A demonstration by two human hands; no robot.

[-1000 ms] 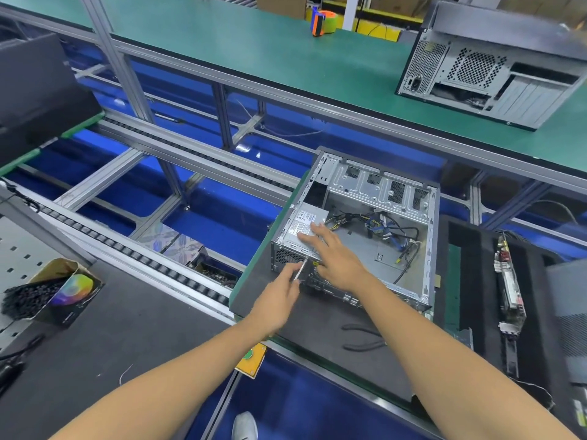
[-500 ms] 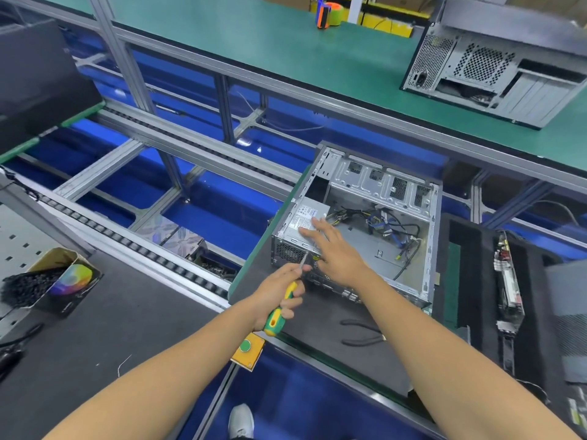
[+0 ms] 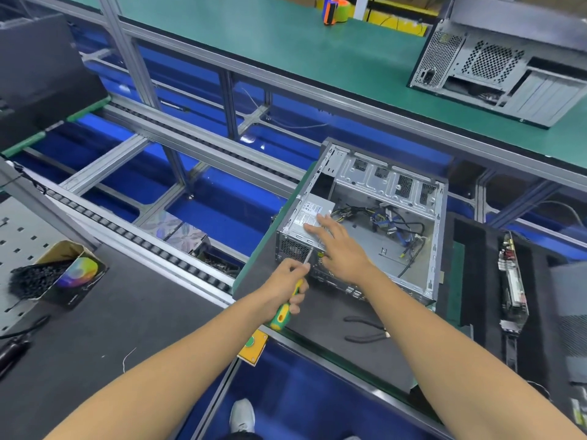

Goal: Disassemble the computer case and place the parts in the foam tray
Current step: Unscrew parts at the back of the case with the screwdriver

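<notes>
Green-and-yellow handle clamped in the left hand (image 3: 287, 281), the screwdriver (image 3: 293, 292) slants up-right, its tip at the rear face of the computer case (image 3: 365, 230) at frame centre. The right hand (image 3: 338, 246), fingers straight, presses the power supply (image 3: 309, 214) just above.

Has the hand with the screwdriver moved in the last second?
Yes. The left hand has drawn back toward the person from the computer case, so the green and yellow handle of the screwdriver now shows below its fingers.

Pliers (image 3: 368, 328) before computer case (image 3: 397, 198)
</notes>
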